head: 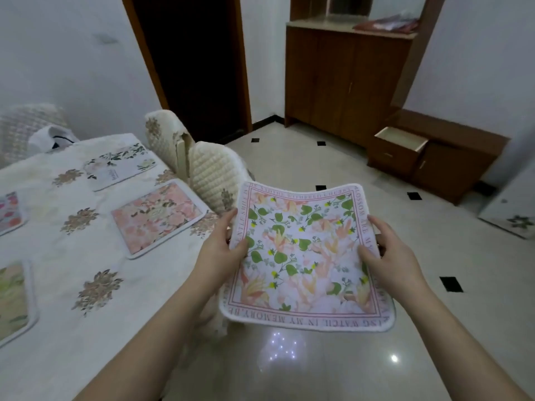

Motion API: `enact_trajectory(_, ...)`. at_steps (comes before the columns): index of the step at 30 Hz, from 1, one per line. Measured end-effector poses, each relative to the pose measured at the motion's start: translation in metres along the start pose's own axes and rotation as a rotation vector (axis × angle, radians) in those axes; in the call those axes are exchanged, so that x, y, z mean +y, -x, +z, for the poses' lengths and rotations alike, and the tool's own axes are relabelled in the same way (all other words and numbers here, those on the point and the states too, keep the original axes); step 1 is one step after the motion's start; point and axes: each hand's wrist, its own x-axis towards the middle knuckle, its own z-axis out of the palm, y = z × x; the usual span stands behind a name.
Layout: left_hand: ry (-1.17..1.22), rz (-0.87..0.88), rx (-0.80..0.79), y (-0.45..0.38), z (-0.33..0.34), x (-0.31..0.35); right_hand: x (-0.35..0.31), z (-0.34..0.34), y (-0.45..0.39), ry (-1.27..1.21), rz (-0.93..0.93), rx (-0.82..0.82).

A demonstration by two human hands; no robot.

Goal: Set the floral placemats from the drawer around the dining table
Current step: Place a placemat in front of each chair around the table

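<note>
I hold a square floral placemat (pixel 304 256) with green leaves, pink blooms and a lettered border flat in the air over the floor, to the right of the dining table (pixel 72 256). My left hand (pixel 223 244) grips its left edge and my right hand (pixel 385 250) grips its right edge. On the white flowered tablecloth lie a pink placemat (pixel 157 217) near the table's right edge, a pale one (pixel 120 164) further back, and two more cut off at the left, one (pixel 10 211) in the middle and one (pixel 13 299) nearer me. The drawer (pixel 401 141) stands open at the low wooden cabinet.
Two quilted cream chairs (pixel 208 175) stand along the table's right side, close to the held mat. A tall wooden cupboard (pixel 344 76) and a dark doorway (pixel 194 59) are behind. The glossy tiled floor (pixel 318 369) lies under my hands. A white panel (pixel 512 209) leans at the right edge.
</note>
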Motion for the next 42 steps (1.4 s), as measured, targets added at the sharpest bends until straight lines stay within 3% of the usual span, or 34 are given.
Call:
enact_trajectory(6, -0.055, 0.043, -0.025, -0.026, 0.049, 0.033, 0.029, -0.045, -0.025, -0.028, 0.06, 0.028)
enact_trajectory(15, -0.098, 0.081, -0.023, -0.103, 0.07, 0.055, 0.028, -0.054, -0.092, -0.048, 0.077, 0.061)
enact_trajectory(31, 0.039, 0.058, -0.056, -0.304, 0.058, 0.077, -0.023, -0.025, -0.284, -0.03, 0.054, 0.095)
enact_trajectory(42, 0.11, 0.022, -0.057, -0.43, 0.126, 0.126, 0.003, -0.056, -0.433, -0.043, 0.047, 0.12)
